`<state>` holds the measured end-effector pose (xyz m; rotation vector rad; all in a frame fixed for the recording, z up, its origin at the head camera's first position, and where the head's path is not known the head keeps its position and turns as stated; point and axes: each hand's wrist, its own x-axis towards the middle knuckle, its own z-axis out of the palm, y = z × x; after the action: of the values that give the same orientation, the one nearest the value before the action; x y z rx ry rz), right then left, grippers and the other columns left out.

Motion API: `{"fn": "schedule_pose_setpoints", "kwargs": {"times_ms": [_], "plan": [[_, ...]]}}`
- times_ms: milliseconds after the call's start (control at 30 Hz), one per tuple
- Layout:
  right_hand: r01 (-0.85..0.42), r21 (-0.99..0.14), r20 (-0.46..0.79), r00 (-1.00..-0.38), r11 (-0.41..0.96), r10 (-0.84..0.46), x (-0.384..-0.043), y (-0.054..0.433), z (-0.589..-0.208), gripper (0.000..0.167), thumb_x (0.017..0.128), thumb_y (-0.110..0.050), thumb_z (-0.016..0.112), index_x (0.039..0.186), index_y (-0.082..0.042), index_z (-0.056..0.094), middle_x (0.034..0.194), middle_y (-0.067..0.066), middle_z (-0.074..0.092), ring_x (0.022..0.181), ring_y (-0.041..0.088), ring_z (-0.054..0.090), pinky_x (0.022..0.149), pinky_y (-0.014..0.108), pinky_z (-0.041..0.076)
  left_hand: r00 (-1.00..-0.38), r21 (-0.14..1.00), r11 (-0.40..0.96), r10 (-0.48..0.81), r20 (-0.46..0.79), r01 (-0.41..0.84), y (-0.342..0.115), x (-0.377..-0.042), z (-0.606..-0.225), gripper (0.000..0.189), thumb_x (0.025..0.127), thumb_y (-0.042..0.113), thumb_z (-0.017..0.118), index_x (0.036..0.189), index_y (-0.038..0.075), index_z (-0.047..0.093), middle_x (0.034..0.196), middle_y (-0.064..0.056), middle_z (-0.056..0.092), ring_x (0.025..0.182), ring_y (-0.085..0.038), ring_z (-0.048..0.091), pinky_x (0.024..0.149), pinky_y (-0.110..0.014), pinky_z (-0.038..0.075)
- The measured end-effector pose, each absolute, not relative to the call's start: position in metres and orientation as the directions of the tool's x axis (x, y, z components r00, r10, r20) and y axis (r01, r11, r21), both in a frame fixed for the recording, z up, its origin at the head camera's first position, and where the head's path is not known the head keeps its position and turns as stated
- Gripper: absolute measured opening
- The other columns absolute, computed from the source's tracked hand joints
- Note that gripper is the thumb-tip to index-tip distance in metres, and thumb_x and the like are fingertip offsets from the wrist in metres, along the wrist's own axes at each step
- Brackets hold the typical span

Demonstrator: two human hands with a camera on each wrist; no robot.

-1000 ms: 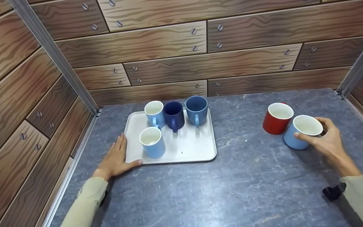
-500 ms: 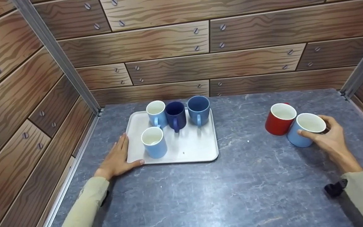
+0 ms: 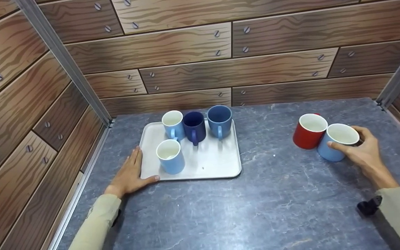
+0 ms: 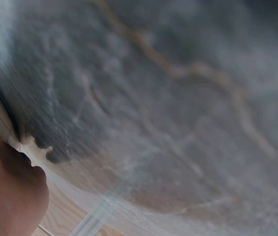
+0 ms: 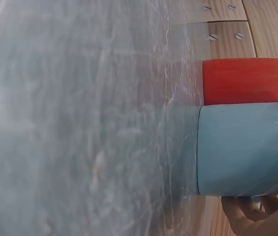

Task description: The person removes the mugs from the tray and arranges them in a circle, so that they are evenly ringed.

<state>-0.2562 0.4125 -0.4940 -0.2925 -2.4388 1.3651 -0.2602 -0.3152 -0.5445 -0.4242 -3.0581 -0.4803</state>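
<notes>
blue mug (image 5: 247,147) in grip (image 3: 365,151), tray edge (image 3: 237,152) far

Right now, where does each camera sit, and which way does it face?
Head: worn on head, forward and down; tray, left hand, right hand, sleeves show.
Left wrist: on that wrist, facing the tabletop; part of the left hand shows.
Right wrist: on that wrist, facing light blue mug and red mug; fingers show.
Head and right wrist share those two mugs.
</notes>
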Motion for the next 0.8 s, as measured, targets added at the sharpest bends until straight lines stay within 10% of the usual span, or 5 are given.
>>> {"fn": "schedule_pose_setpoints", "kwargs": {"times_ms": [367, 567, 800], "plan": [[0.024, -0.755, 0.157, -0.964, 0.655, 0.216, -0.247, 0.409, -0.479, 0.107, 0.086, -0.038, 0.091, 0.16, 0.01, 0.031, 0.15, 0.036, 0.041, 0.122, 0.04, 0.048, 0.083, 0.021, 0.037, -0.962, 0.301, 0.914, 0.264, 0.071, 0.273, -0.315, -0.258, -0.543, 0.131, 0.086, 0.077, 0.07, 0.165, -0.012, 0.014, 0.175, -0.031, 0.01, 0.164, -0.048, 0.014, 0.133, -0.061, 0.018], [0.07, -0.705, 0.175, -0.947, 0.706, 0.269, -0.237, 0.395, -0.461, 0.107, 0.087, -0.046, 0.087, 0.16, 0.01, 0.032, 0.152, 0.039, 0.038, 0.135, 0.055, 0.041, 0.094, 0.053, 0.04, -0.966, 0.296, 0.92, 0.254, 0.047, 0.257, -0.315, -0.257, -0.543, 0.132, 0.086, 0.079, 0.068, 0.167, -0.01, 0.013, 0.177, -0.029, 0.008, 0.164, -0.046, 0.012, 0.134, -0.058, 0.016], [-0.038, -0.697, 0.295, -0.926, 0.716, 0.237, -0.23, 0.362, -0.439, 0.102, 0.082, -0.039, 0.092, 0.157, 0.007, 0.04, 0.15, 0.036, 0.044, 0.132, 0.055, 0.044, 0.094, 0.056, 0.039, -0.967, 0.301, 0.92, 0.252, 0.043, 0.253, -0.314, -0.26, -0.545, 0.133, 0.085, 0.08, 0.068, 0.167, -0.008, 0.011, 0.177, -0.028, 0.007, 0.165, -0.044, 0.011, 0.135, -0.057, 0.016]]}}
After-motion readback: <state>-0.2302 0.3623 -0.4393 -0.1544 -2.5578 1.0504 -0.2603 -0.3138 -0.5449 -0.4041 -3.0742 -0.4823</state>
